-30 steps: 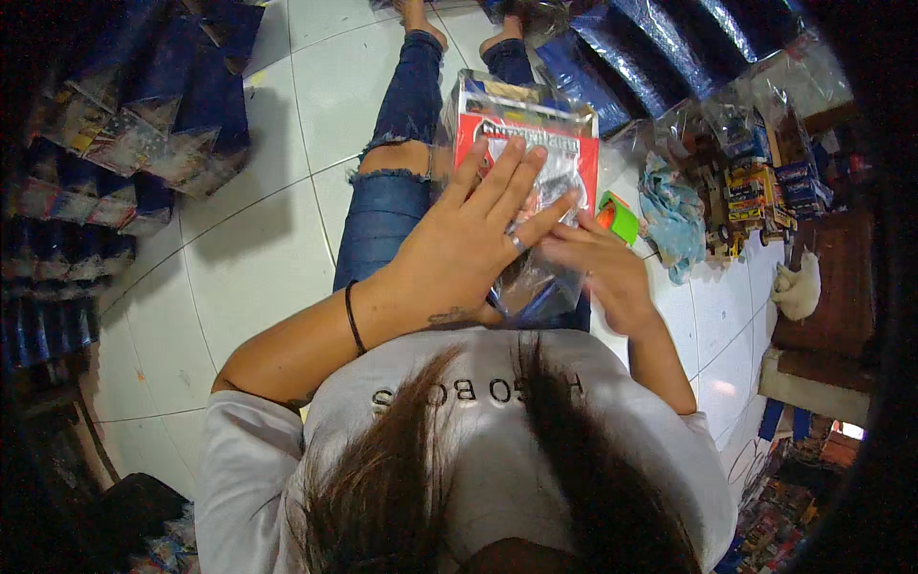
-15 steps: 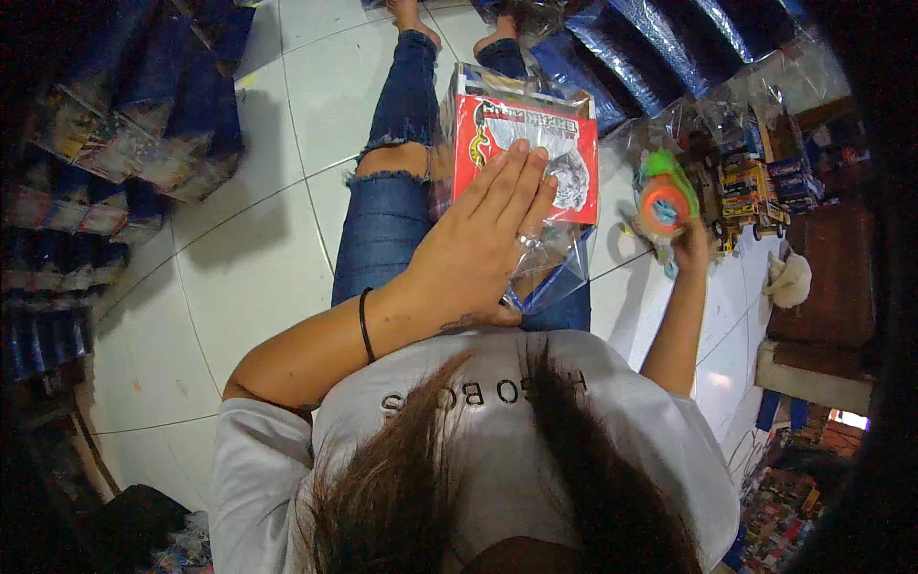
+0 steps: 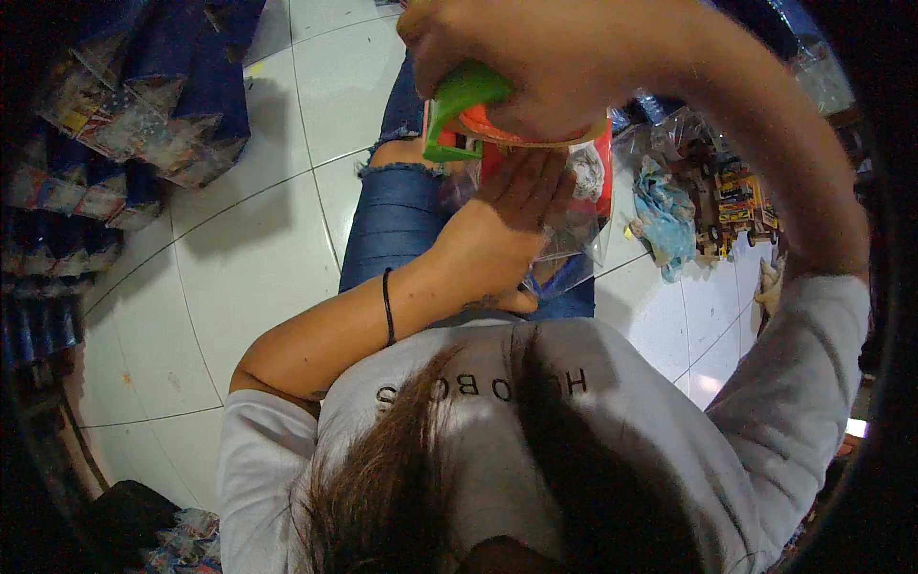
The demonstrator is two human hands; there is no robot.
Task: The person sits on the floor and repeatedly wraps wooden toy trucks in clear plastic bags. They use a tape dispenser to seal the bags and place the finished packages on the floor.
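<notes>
A plastic-wrapped package with a red printed card (image 3: 603, 177) rests on my lap, its loose clear plastic (image 3: 577, 244) bunched at the near side. My left hand (image 3: 492, 230) lies flat across it with the fingers stretched forward, pressing on the card. Over the package's far part, my right hand (image 3: 545, 67) grips a green and orange tape dispenser (image 3: 469, 91). The dispenser hides much of the card and the left fingertips. Whether tape touches the plastic cannot be made out.
Rows of plastic-wrapped packages with dark blue tops (image 3: 191, 115) line the left side. To the right, a light blue plastic bag (image 3: 665, 215) lies on the white tiled floor (image 3: 229, 316) beside wheeled toy trucks (image 3: 746, 206).
My right hand has swung from the right side up and leftward, bringing the tape dispenser over the package. My left hand stays pressed on the package, barely shifted.
</notes>
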